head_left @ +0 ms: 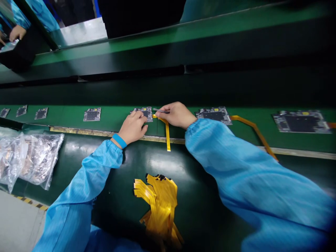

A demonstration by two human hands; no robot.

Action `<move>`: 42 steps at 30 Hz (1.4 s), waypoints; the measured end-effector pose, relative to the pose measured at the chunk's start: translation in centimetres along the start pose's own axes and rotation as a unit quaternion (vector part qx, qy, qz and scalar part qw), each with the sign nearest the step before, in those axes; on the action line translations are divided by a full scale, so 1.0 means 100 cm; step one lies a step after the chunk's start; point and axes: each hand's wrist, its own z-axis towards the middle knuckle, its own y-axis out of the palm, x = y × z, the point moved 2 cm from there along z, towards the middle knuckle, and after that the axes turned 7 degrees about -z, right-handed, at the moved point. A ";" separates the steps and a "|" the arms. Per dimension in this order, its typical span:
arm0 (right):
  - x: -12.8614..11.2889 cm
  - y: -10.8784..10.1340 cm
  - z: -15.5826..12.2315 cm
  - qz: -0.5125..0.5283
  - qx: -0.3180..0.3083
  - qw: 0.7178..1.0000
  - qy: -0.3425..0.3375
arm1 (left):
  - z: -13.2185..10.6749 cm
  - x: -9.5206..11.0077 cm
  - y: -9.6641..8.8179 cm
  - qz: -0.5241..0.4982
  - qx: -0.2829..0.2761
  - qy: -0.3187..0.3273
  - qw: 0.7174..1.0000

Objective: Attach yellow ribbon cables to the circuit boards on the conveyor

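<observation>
A small circuit board (144, 113) lies on the green conveyor belt (112, 117) straight ahead. My left hand (133, 127) rests on its near edge with fingers curled, pressing the board down. My right hand (176, 114) is closed around thin tweezers (160, 111), whose tip points at the board's right edge. A yellow flex cable (167, 133) runs from that edge down over the belt's rim toward me. Both arms wear blue sleeves, and a blue band circles the left wrist.
More boards sit along the belt: several to the left (92, 114), two to the right (214, 114), one with a yellow cable (256, 132). A pile of yellow flex cables (159, 203) lies on the dark worktop. Clear bags (28, 159) lie at left. Another person's hand (17, 32) shows at far top left.
</observation>
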 end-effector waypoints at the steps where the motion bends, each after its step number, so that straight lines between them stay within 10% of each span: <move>1: 0.000 -0.001 0.001 0.001 -0.008 1.000 0.000 | 0.000 0.001 0.000 0.001 -0.003 0.000 1.000; 18: 0.015 -0.014 -0.001 -0.051 -0.008 0.999 0.011 | 0.014 0.053 0.017 0.112 -0.046 -0.016 0.992; 42: 0.017 -0.034 -0.020 -0.189 0.023 0.982 0.014 | 0.025 0.070 0.023 0.089 -0.052 -0.009 0.995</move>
